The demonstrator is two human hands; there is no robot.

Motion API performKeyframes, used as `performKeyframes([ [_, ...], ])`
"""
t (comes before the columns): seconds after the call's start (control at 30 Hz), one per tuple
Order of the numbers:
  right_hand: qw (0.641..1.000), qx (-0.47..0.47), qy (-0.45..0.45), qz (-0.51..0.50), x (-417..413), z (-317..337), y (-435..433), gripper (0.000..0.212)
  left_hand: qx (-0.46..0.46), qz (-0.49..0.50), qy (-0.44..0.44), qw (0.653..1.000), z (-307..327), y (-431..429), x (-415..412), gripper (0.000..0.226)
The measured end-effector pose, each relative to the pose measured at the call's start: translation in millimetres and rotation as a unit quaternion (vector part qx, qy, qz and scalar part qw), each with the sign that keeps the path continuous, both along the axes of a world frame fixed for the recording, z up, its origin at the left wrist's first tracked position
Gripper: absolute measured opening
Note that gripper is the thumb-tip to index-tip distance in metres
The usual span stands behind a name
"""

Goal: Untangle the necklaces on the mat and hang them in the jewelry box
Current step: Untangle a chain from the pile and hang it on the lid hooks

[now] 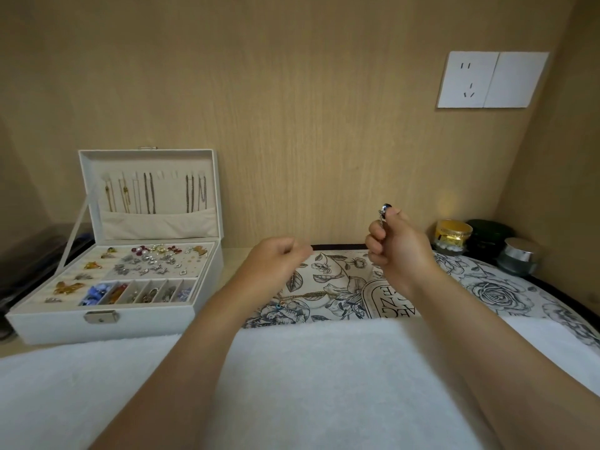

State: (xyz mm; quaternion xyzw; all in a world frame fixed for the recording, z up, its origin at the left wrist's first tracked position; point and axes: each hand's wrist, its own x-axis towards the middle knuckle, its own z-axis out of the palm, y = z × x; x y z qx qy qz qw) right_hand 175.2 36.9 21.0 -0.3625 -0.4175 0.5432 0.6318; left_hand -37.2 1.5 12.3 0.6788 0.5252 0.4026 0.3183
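My right hand is raised above the floral mat and pinches a silver necklace with a dark blue pendant sticking up above the thumb. My left hand hovers over the mat's left edge with its fingers curled; a thin chain may run from it, but I cannot make it out. A gold chain with a small blue bead lies on the mat under my left wrist. The white jewelry box stands open at the left, with several necklaces hanging inside its lid.
The box tray holds earrings, brooches and beads. Three jars stand at the back right: a gold one, a dark green one and a silver-lidded one. A white towel covers the near surface. A wall socket sits above.
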Motion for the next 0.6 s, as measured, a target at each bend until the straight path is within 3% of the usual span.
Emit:
performKeyframes([
  [0.07,0.998,-0.004,-0.045,-0.037,5.3,0.3,0.8,0.023,0.047,0.046,0.124,0.99,1.9,-3.0,-7.7,0.043],
  [0.1,0.995,-0.001,-0.079,-0.057,6.7,0.0,1.3,0.025,0.046,0.054,0.124,0.99,2.5,-2.3,-11.0,0.045],
  [0.2,0.981,0.026,-0.164,-0.097,5.3,-4.7,5.0,0.027,-0.02,-0.007,-0.05,0.999,5.9,-1.0,-17.1,0.049],
  [0.3,0.967,0.059,-0.218,-0.12,2.5,-10.9,8.1,0.024,-0.06,-0.096,-0.253,0.961,8.1,1.2,-19.5,0.043],
  [0.47,0.957,0.049,-0.264,-0.114,1.5,-20.5,10.6,0.023,-0.048,-0.028,-0.22,0.974,6.1,4.8,-21.6,0.031],
  [0.6,0.947,-0.04,-0.298,-0.111,4.0,-27.4,13.2,0.02,-0.052,-0.014,-0.245,0.968,1.6,5.1,-19.2,0.029],
])
